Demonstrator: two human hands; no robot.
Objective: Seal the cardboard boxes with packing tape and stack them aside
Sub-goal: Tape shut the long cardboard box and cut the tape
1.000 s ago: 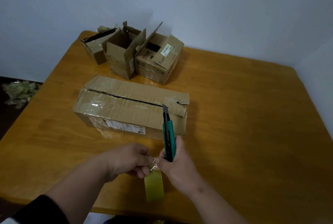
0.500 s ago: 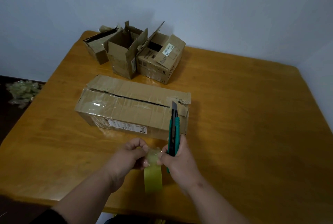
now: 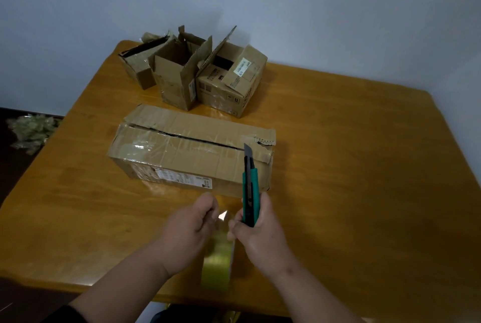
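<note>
Both hands had drawn slightly apart since the frame before, opening a short stretch of clear tape between them low in the middle of the frame. At this moment the left hand (image 3: 194,221) pinched the loose end of the tape (image 3: 223,216) with curled fingers. The right hand (image 3: 256,226) was curled round a green box cutter (image 3: 250,192), blade pointing up, and appeared to pinch the tape's other side as well. A yellowish tape roll (image 3: 217,263) hung below the hands, over the near edge of the wooden table (image 3: 351,166).

A long cardboard box (image 3: 190,153) lay just beyond the hands at the centre of the frame. Its top flaps were folded down, but a dark gap ran along the seam, which carried only old, torn tape. Three smaller boxes (image 3: 192,70) stood together at the upper left of the table with their flaps open. Crumpled plastic scraps (image 3: 31,130) lay on the floor at the far left.

Judging by this, the task was at an early stage: no box looked freshly sealed, none was stacked aside, and all four remained to be done.
</note>
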